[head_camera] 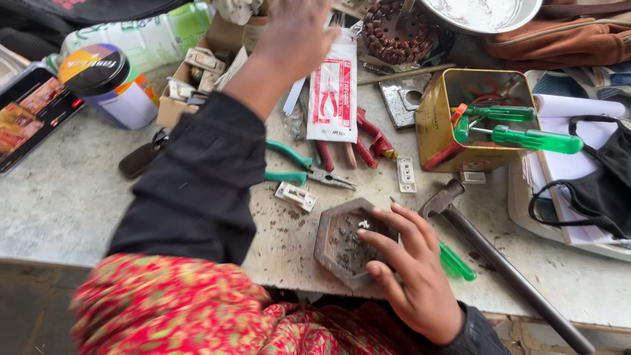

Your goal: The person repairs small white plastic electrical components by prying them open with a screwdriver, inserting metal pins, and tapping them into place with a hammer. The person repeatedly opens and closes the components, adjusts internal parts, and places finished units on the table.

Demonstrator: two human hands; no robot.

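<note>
Head view, looking down on a cluttered grey workbench [59, 197].

Right hand [414, 269] spread wide over a hexagonal dish [342, 243] near the front edge of the bench, fingers [401, 220] resting on its right rim, thumb at the lower corner. Not gripping, only steadying.

Left hand [296, 33] stretched far across the bench in a black sleeve [197, 177], reaching toward the cardboard box [197, 72] and the white packet [333, 92]. Seen from the back and a little blurred; open or closed, cannot tell, and nothing visibly held.

Dish probably metal or hard plastic: stiff, fairly light, thick-walled, unlikely to break. Loose contents, so best kept level. Best taken by two opposite flat sides of the rim, thumb on one and fingers across.

Six-sided, dull grey-brown, grimy, shallow. Inside, what look like small dark screws and one pale bit, too small to tell for sure.

Around it: green-handled pliers [296, 167] and a white switch part [296, 196] just above, a hammer [460, 210] to the right, a green screwdriver [457, 263] partly under the right hand, a yellow tin [437, 125] holding more screwdrivers farther back.
</note>
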